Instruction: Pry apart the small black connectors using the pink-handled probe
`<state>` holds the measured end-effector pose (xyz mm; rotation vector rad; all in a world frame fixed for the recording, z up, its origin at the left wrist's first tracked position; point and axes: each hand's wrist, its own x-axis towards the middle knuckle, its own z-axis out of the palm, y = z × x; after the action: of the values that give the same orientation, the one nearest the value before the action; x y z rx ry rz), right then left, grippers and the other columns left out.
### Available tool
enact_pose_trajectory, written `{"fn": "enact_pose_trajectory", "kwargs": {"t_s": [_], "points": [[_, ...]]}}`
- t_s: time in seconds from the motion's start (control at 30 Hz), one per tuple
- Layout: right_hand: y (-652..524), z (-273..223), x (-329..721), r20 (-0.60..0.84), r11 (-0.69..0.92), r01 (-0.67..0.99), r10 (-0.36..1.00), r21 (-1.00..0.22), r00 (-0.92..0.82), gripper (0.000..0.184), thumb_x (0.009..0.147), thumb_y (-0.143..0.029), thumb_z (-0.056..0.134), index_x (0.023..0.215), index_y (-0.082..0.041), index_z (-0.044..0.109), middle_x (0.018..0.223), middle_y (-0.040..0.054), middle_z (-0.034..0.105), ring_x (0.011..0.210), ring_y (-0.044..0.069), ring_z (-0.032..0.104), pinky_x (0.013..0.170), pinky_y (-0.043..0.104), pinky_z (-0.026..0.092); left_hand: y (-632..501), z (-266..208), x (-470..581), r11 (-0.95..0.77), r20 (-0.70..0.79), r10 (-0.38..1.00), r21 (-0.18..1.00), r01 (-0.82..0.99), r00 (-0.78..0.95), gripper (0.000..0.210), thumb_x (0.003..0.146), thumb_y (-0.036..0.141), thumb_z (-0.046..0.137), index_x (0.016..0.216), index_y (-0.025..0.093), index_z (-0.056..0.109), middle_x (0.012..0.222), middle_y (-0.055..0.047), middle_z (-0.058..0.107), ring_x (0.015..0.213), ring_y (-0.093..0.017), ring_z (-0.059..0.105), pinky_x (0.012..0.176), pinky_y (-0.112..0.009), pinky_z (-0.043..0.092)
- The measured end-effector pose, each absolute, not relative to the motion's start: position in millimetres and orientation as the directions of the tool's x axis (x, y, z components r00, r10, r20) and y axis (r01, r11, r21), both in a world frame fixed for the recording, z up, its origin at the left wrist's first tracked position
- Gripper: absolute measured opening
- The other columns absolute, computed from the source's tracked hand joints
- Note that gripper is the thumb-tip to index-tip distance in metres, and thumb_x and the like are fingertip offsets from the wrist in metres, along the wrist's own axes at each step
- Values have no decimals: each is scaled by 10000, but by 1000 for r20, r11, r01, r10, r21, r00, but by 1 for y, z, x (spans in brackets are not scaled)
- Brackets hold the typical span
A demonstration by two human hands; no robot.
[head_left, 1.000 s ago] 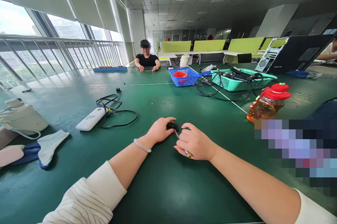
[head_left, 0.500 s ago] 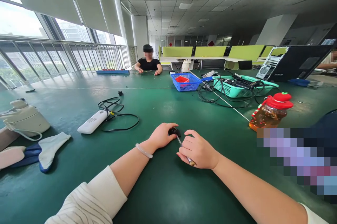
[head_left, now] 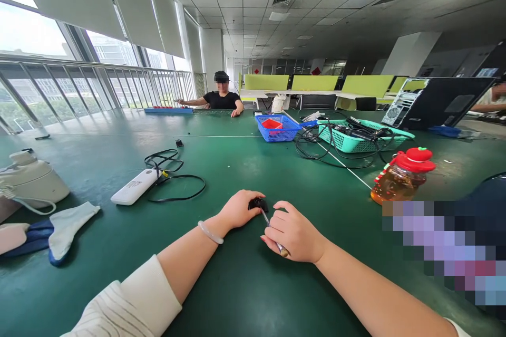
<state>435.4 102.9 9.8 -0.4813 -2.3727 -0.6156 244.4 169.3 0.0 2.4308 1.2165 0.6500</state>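
My left hand (head_left: 238, 209) pinches a small black plastic part (head_left: 259, 203) between thumb and fingers and keeps it against the green tabletop (head_left: 233, 284). What kind of part it is, I cannot make out. A screwdriver (head_left: 282, 251) with a thin metal shaft and a yellowish-brown handle end lies in the closed fingers of my right hand (head_left: 296, 232). Its shaft slants up and left, and the tip meets the near side of the black part. Most of the handle is hidden by my fingers.
Left of my hands are a white power bank (head_left: 136, 186) with a black cable (head_left: 185, 199), a cloth (head_left: 73, 229) and a beige bottle (head_left: 33, 181). A red-lidded jar (head_left: 403, 176), a teal basket (head_left: 356, 143) of cables and a blue basket (head_left: 279, 134) are to the right. A co-worker (head_left: 222, 98) sits opposite.
The view has tipped up slightly, so the table things sit a little lower. The screwdriver stays on the black part in my hands. The co-worker has stretched one arm toward the blue tray.
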Motion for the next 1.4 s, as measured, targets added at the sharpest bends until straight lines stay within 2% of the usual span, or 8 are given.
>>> {"fn": "enact_pose_trajectory", "kwargs": {"t_s": [0.4, 0.7, 0.87, 1.0, 1.2, 1.4], "points": [[104, 7, 436, 593, 838, 483, 258, 256, -763, 251, 905, -225, 517, 661, -200, 570, 609, -15, 504, 615, 150, 419, 897, 387, 395, 169, 2, 243, -610, 248, 785, 472, 637, 568, 360, 818, 236, 638, 1177, 247, 648, 1160, -27, 706, 1071, -221, 618, 987, -363, 460], [106, 3, 434, 538, 859, 455, 276, 233, -796, 224, 840, -259, 608, 629, -199, 560, 611, -21, 511, 618, 143, 434, 893, 369, 407, 169, 3, 242, -607, 248, 787, 476, 637, 565, 354, 815, 217, 638, 1167, 259, 650, 1147, -18, 710, 1057, -219, 621, 967, -366, 467], [106, 1, 433, 553, 865, 470, 309, 174, -773, 212, 839, -224, 583, 630, -199, 553, 611, -22, 504, 613, 139, 430, 877, 361, 415, 170, 2, 243, -605, 246, 787, 486, 630, 566, 354, 806, 213, 649, 1156, 262, 653, 1144, -14, 710, 1053, -216, 621, 965, -366, 466], [105, 5, 436, 623, 871, 489, 363, 36, -693, 216, 881, -214, 526, 670, -199, 571, 631, -12, 511, 621, 143, 442, 861, 366, 419, 170, 2, 243, -606, 247, 787, 486, 630, 566, 350, 811, 225, 650, 1160, 254, 653, 1152, -14, 709, 1065, -215, 617, 988, -365, 453], [107, 13, 446, 623, 791, 490, 599, -366, -502, 212, 917, -244, 520, 714, -207, 572, 678, 11, 574, 688, 166, 510, 683, 302, 428, 171, 1, 242, -601, 232, 787, 497, 626, 571, 363, 823, 273, 655, 1186, 263, 640, 1162, -19, 704, 1060, -222, 617, 975, -368, 458], [111, 18, 449, 555, 692, 454, 721, -561, -414, 286, 934, -345, 523, 690, -207, 579, 643, 7, 576, 634, 155, 514, 602, 278, 418, 171, 3, 241, -601, 215, 784, 502, 622, 583, 362, 841, 302, 641, 1202, 270, 627, 1166, -29, 696, 1072, -222, 611, 968, -368, 461]]}}
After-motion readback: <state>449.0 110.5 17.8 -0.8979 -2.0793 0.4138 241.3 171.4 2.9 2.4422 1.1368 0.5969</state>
